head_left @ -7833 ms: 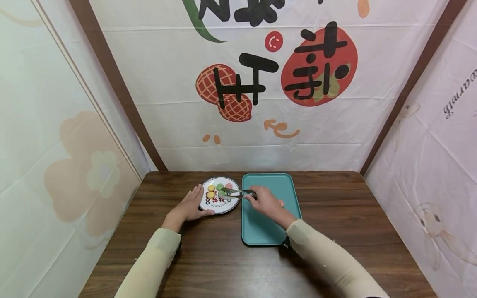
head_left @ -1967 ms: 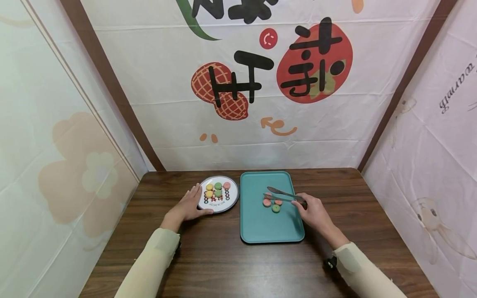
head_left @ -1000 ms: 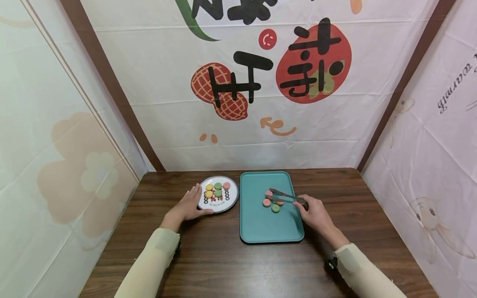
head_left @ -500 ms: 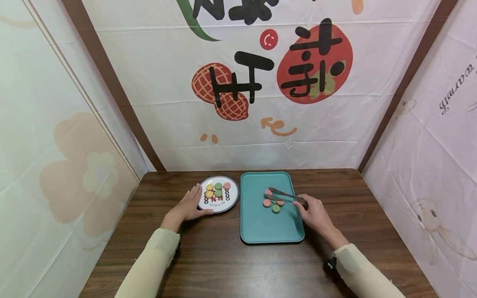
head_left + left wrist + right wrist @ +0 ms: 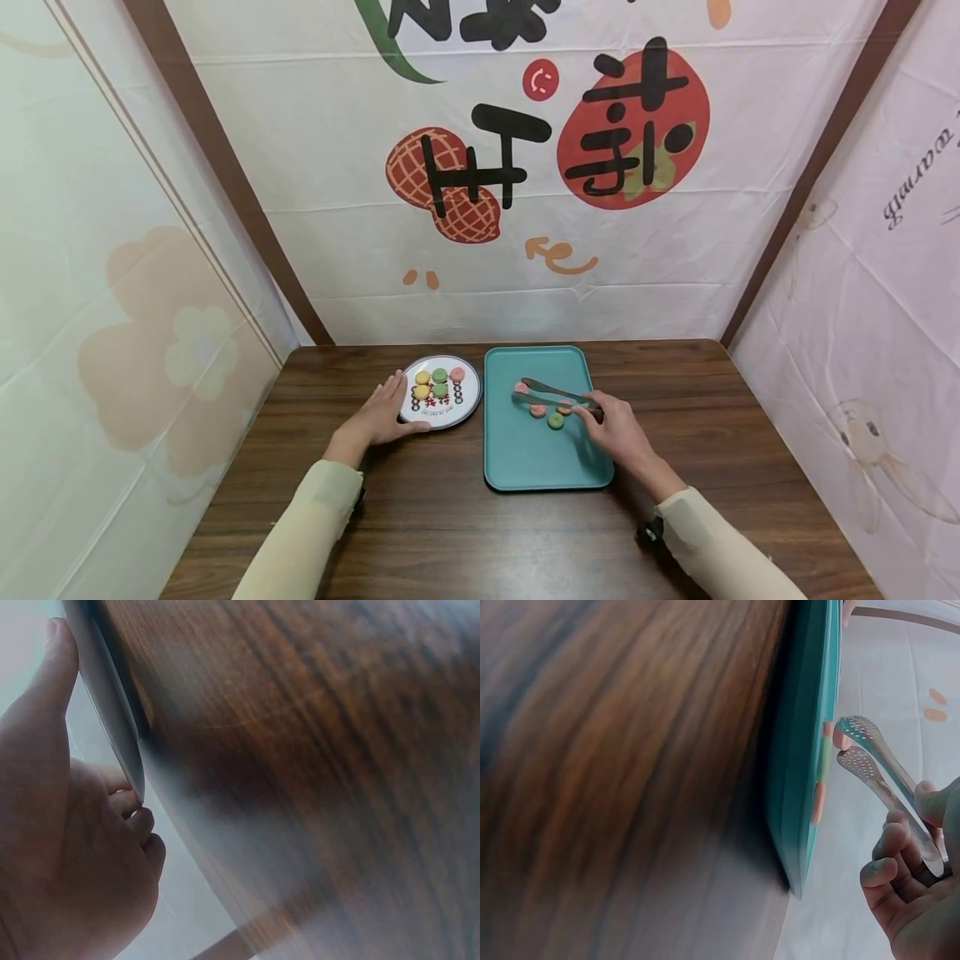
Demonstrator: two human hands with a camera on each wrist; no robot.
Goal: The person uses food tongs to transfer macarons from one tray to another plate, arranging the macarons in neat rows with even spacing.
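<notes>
In the head view my right hand (image 5: 618, 425) holds metal tongs (image 5: 555, 393) over the teal tray (image 5: 525, 458). A pink macaron (image 5: 841, 739) sits between the perforated tips of the tongs, above the tray rim in the right wrist view. Under and beside the tongs lie a pink macaron (image 5: 537, 411), a green macaron (image 5: 555, 421) and a partly hidden pinkish-orange one (image 5: 565, 408). My left hand (image 5: 381, 411) touches the left edge of the round white plate (image 5: 450, 419), thumb and fingers spread along its rim. Yellow macarons (image 5: 422, 384), green macarons (image 5: 440, 382) and one pink macaron (image 5: 457, 374) stand on the plate.
Plate and tray stand side by side near the far edge of the dark wooden table (image 5: 450, 525). A printed white cloth (image 5: 450, 308) hangs just behind the table, with more cloth at both sides.
Earlier the tongs were over the plate at a green macaron, then came back to the tray's pink macarons. In the last half second they moved left with one pink macaron. The left hand stays.
</notes>
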